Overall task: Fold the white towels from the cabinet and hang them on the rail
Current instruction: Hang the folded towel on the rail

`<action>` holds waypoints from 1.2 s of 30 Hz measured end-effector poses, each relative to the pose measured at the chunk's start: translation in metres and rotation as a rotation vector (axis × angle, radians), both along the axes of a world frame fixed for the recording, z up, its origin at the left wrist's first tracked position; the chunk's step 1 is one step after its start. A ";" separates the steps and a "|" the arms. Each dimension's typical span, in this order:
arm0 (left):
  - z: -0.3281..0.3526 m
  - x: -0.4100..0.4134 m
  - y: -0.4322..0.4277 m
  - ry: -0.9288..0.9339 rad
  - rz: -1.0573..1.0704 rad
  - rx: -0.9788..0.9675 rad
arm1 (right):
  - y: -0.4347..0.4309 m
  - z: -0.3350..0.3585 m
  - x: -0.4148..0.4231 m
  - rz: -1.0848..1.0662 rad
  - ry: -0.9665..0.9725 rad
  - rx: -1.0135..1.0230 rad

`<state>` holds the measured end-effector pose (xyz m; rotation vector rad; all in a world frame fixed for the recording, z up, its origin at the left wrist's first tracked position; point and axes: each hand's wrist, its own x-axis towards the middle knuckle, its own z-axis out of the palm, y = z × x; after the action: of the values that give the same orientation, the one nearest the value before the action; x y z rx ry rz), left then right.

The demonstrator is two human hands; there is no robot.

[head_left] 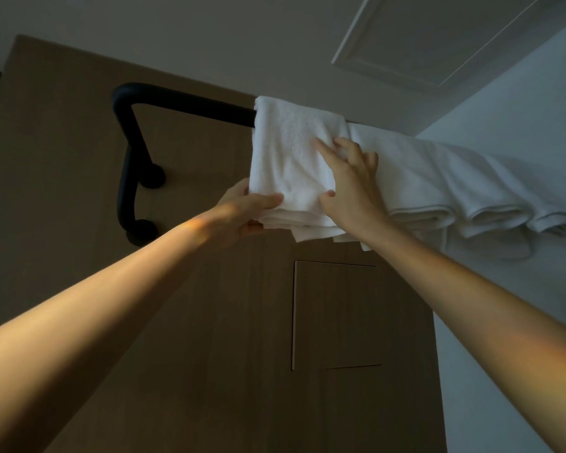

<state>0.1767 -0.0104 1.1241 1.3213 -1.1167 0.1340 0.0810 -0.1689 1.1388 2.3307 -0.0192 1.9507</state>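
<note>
White folded terry towel [294, 158] hangs over the black tubular metal rail [183, 104], at the left end of a row of at least 3 other white hung towels [438, 184], touching the nearest. Its long axis runs down from the rail, free edges pointing downward. The left hand [242, 207] pinches its lower left corner; the right hand [350, 188] presses spread fingers on its front (slightly bent). This looks like final straightening; next, level the bottom edges and release.

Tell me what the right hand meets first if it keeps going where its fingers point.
The right hand rests on the leftmost towel. Its fingers point up and left along the cloth, so it would probably meet the towel's fold over the rail first; depth is unclear.
</note>
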 end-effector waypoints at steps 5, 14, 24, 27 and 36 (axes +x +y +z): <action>-0.008 -0.003 -0.001 0.018 0.024 -0.051 | 0.000 -0.006 -0.002 -0.046 0.061 -0.003; -0.024 -0.025 0.015 -0.060 0.229 -0.066 | 0.016 -0.031 -0.032 -0.083 0.032 -0.053; -0.094 -0.051 0.050 -0.453 0.529 0.015 | 0.041 -0.114 -0.080 -0.076 0.098 -0.046; -0.130 -0.060 0.058 -0.547 0.596 0.077 | 0.046 -0.151 -0.090 -0.089 0.156 -0.043; -0.246 -0.090 0.072 -0.666 0.687 0.307 | 0.048 -0.278 -0.108 -0.090 0.421 0.049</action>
<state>0.0862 0.0612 0.8784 1.9783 -1.2025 1.0000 -0.0273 -0.1208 0.8607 2.6700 -0.1362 1.4027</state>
